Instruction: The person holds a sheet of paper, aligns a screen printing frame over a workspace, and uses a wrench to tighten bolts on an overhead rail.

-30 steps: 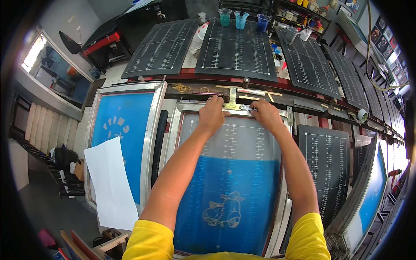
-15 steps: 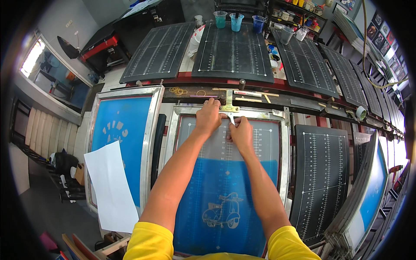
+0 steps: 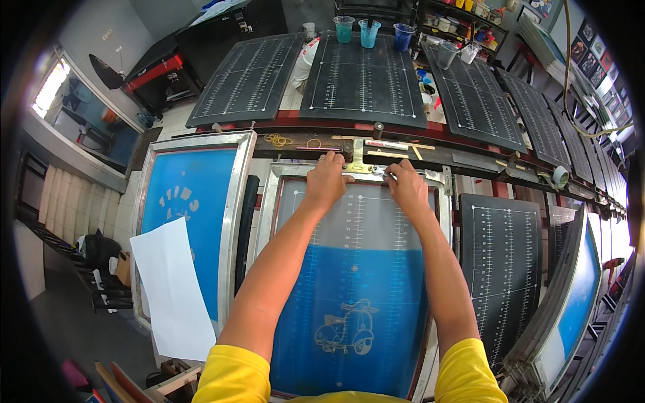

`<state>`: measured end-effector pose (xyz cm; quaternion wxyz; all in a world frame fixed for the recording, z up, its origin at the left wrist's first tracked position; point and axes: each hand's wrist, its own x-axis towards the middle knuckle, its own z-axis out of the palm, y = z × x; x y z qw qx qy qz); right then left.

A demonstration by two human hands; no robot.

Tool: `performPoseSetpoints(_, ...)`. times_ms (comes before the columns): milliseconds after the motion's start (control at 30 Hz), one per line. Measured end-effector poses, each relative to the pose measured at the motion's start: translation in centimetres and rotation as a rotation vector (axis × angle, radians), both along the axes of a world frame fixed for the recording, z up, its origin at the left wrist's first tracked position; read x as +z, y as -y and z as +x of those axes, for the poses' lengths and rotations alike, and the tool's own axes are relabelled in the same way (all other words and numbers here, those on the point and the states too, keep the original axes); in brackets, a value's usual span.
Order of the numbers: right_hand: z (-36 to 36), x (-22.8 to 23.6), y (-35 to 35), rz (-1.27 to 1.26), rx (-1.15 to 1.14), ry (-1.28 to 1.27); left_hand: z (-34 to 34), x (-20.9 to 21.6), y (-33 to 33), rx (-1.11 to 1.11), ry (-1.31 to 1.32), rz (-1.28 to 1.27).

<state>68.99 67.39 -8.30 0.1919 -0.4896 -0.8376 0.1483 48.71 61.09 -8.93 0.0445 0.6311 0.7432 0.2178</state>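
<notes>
A screen-printing frame (image 3: pixel 440 262) with a blue and grey mesh lies before me, a scooter outline on its lower part. A brass-coloured T-shaped bracket (image 3: pixel 358 160) sits at the middle of its far edge. My left hand (image 3: pixel 327 180) grips the bracket's left side, thumb toward the middle and fingers bent over the edge. My right hand (image 3: pixel 408 187) pinches a small silver wrench (image 3: pixel 379 170), which lies sideways against the bracket's right part. The wrench's far end is partly hidden by my fingers.
Another blue screen frame (image 3: pixel 243 201) stands at the left, with a white paper sheet (image 3: pixel 173 295) over it. Black ruled boards (image 3: pixel 366 80) line the far side, cups of coloured ink (image 3: pixel 369 33) on one. Rubber bands (image 3: pixel 277 140) lie on the rail; stacked frames (image 3: pixel 571 295) lean at right.
My right hand has swung the wrench from pointing toward me to lying sideways, moving right and away. My left hand stays at the bracket.
</notes>
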Motion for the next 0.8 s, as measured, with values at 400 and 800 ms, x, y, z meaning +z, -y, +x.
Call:
performPoseSetpoints(400,-0.4,1.3,-2.2,0.042,0.128,0.058,0.1,0.7,0.2,0.010,0.002,-0.018)
performPoseSetpoints(800,-0.3,1.0,-2.6,-0.044,0.120,0.069,0.0,0.3,0.0,-0.022,-0.017,-0.011)
